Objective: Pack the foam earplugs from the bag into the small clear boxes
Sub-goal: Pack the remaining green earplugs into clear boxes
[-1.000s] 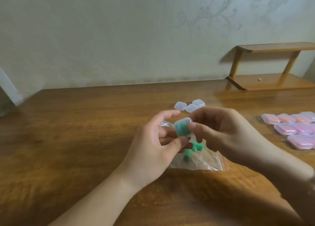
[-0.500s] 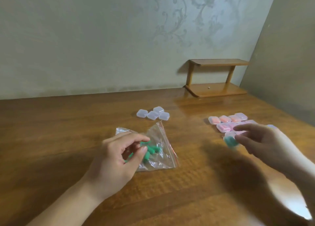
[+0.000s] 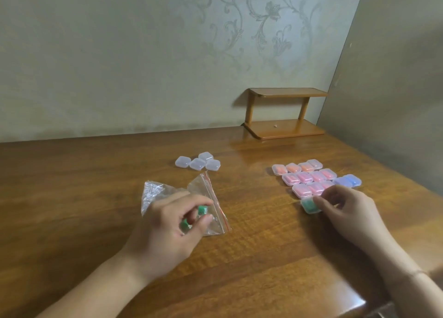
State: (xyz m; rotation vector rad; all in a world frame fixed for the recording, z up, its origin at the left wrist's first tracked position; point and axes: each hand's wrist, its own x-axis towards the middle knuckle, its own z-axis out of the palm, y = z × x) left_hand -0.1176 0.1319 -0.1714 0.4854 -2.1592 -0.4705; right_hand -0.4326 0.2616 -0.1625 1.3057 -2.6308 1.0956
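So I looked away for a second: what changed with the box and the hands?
The right hand carried the green-filled box from over the bag to the table beside the pink boxes, fingers still on it. The left hand let the box go and dropped to the bag. The four empty boxes stayed put.

Bare counter (image 3: 72, 197) spreads wide on the left and along the near edge. Between the bag (image 3: 165, 193) and the filled boxes (image 3: 311, 176) runs an open lane of wood, wide enough for a hand. Four empty boxes (image 3: 197, 163) sit just beyond the bag, with clear counter behind them up to the wall. A small shelf (image 3: 285, 128) blocks the far right corner. The left hand (image 3: 167, 229) covers the bag; the right hand (image 3: 347, 212) crowds the near side of the filled boxes, at the green box (image 3: 309, 205).
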